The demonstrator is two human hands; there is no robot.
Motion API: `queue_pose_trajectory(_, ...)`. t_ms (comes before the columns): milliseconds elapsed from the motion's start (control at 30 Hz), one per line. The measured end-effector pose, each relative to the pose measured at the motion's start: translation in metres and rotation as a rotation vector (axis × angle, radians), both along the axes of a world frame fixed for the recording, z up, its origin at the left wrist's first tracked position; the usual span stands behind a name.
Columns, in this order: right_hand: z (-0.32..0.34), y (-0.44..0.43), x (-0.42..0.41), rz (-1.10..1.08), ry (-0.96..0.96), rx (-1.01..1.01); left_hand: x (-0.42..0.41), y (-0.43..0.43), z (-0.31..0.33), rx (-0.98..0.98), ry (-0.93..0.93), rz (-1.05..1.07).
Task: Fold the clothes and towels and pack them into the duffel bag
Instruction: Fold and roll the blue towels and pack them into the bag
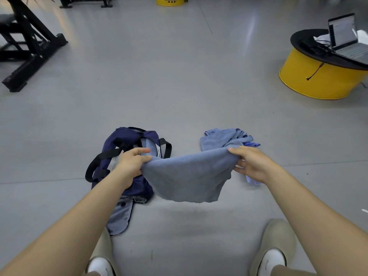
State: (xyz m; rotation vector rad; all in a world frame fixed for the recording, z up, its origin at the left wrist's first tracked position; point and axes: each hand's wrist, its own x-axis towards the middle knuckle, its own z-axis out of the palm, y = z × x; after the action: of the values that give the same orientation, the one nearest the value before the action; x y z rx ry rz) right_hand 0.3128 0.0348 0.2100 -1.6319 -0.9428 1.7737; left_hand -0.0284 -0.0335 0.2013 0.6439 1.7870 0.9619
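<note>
Holding the towel [189, 176] pinched at both top corners — left hand [130, 164], right hand [252, 164] — you risk a crooked fold, since its slack middle sags unevenly.

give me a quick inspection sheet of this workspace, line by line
surface: grey floor, seams visible
job's things: blue towel held stretched in the air; navy duffel bag open on the floor at left; crumpled blue cloth pile on the floor at right; grey-blue garment at the bag's near end
clutter: plastic bottle, partly hidden behind the right hand
grips: left hand pinches the towel's left edge; right hand pinches its right edge
cables: one cable hangs off the yellow round table
surroundings: open laptop on that table; black metal frame far left; yellow drum at top edge
</note>
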Motion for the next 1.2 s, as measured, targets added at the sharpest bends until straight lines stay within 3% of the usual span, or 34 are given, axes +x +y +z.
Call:
queue_pose_trajectory(133, 0.004, 0.002, -0.003, 0.15, -0.226, 0.197, -0.004, 0.0, 0.002, 0.09, 0.033, -0.008)
queue_pose_trajectory(233, 0.0, 0.004, -0.006, 0.108, -0.361, 0.308, -0.008, -0.001, 0.003, 0.134, 0.099, -0.052)
queue_pose_trajectory(333, -0.003, 0.006, -0.003, 0.05, -0.434, 0.367, -0.013, -0.001, 0.001, 0.183, 0.289, -0.122)
queue_pose_trajectory(433, 0.001, 0.007, -0.001, 0.028, -0.456, 0.408, -0.016, -0.003, 0.003, 0.19, 0.497, -0.159)
queue_pose_trajectory(600, 0.001, 0.005, -0.001, 0.018, -0.424, 0.38, -0.023, -0.003, 0.004, 0.174, 0.432, -0.156)
queue_pose_trajectory(767, -0.011, 0.006, 0.006, -0.009, -0.465, 0.331, -0.018, -0.001, -0.001, 0.126, 0.556, -0.166)
queue_pose_trajectory(1000, -0.033, 0.029, -0.003, -0.049, -0.292, 0.094, -0.018, 0.025, -0.037, 0.051, 0.307, -0.136)
queue_pose_trajectory(1200, -0.026, 0.074, -0.012, -0.107, -0.18, 0.135, -0.016, 0.079, -0.032, 0.133, 0.155, -0.111)
